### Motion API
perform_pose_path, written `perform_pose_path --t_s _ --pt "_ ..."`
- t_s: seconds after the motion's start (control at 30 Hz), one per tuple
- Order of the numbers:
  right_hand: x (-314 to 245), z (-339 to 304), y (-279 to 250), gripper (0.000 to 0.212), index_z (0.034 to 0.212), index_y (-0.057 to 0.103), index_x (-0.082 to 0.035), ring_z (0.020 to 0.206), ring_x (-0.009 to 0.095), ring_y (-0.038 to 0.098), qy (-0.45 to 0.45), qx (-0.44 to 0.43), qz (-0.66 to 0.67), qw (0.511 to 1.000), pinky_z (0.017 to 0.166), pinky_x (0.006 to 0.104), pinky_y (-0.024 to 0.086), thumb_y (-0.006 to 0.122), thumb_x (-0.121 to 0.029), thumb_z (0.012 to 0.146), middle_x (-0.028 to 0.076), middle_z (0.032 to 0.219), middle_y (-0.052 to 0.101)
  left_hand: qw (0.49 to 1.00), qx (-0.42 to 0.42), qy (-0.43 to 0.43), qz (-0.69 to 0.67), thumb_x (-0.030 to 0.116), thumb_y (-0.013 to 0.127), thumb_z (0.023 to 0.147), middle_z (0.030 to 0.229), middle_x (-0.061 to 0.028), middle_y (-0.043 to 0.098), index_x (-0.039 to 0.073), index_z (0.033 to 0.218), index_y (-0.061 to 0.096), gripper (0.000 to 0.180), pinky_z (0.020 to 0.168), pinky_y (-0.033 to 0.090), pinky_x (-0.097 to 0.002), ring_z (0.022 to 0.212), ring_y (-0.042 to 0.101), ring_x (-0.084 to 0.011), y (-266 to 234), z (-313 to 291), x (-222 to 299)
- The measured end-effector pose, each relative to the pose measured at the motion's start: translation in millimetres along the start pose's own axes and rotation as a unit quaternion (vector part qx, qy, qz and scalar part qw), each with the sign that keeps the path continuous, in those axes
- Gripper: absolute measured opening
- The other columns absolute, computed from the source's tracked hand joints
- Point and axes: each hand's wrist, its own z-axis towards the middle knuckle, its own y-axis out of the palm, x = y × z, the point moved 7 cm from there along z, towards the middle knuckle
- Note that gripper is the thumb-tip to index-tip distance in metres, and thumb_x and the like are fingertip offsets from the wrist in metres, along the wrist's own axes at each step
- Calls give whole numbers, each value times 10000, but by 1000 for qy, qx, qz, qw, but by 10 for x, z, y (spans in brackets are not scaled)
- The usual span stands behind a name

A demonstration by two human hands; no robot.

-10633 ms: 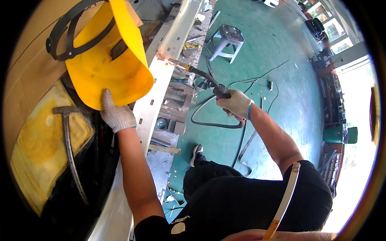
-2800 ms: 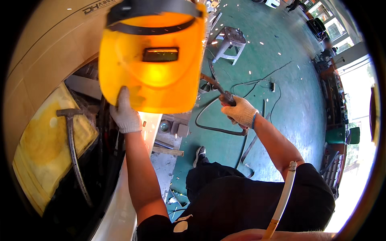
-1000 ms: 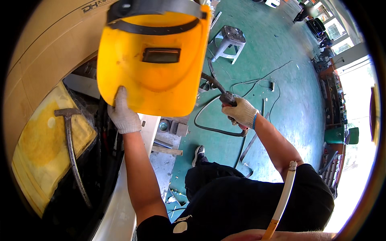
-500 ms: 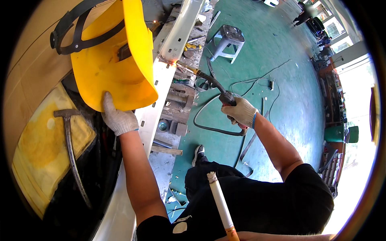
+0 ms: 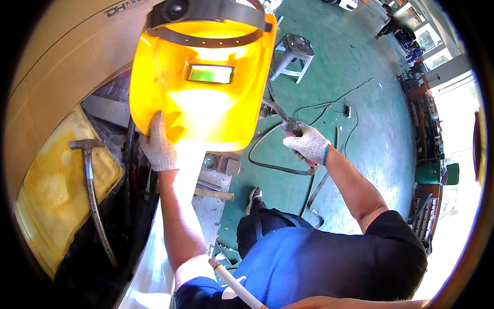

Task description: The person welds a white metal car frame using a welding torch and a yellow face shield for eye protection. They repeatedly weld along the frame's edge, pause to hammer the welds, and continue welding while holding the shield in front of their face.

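My gloved left hand (image 5: pixel 160 147) is closed on the lower edge of a yellow welding mask (image 5: pixel 154 92), thumb on its inner side. The mask's black headband is at the top, and its small window (image 5: pixel 210 73) glows green and white. Strong glare lights the inside of the mask and my left forearm. In my gloved right hand (image 5: pixel 313 144) is the handle of a welding torch (image 5: pixel 290 126); its neck runs behind the mask, which hides the tip. A long pale metal rail (image 5: pixel 146 278) passes under my left arm, partly covered by the mask.
A hammer (image 5: pixel 88 170) lies on a yellowed, translucent piece (image 5: pixel 49 193) at left, beside cardboard (image 5: pixel 67 67). The torch's cable (image 5: pixel 257 165) loops over the green floor. A stool (image 5: pixel 296 50) stands beyond. A cigarette (image 5: pixel 239 288) juts up at the lower edge.
My left hand has swung the mask right, between the view and the torch tip. Bright glare has appeared on the mask, arm and shirt. The right hand stays nearly in place.
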Motion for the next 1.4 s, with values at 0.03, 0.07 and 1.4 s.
perform_pose_path --t_s 0.03,0.07,1.4 --pt "40 18 -4 312 1012 635 -10 587 129 570 0 -1 5 1000 521 311 495 701 -286 881 32 739 590 1000 -7 -7 4 212 751 964 1264 -144 719 -53 1383 619 513 1011 539 -390 1165 679 -277 14 -17 5" --pt "20 20 12 310 1007 637 -11 589 130 571 -3 -4 9 1000 527 311 499 703 -287 882 34 741 592 1000 -11 -10 9 216 755 963 1262 -138 722 -55 1387 615 522 1011 534 -382 1159 678 -266 16 -28 18" --pt "14 -14 1 309 1009 636 -29 585 130 584 29 16 -8 999 540 309 510 706 -303 886 25 741 598 998 -47 38 27 199 736 969 1271 -128 713 -56 1332 659 450 980 542 -362 1131 677 -244 69 -8 21"
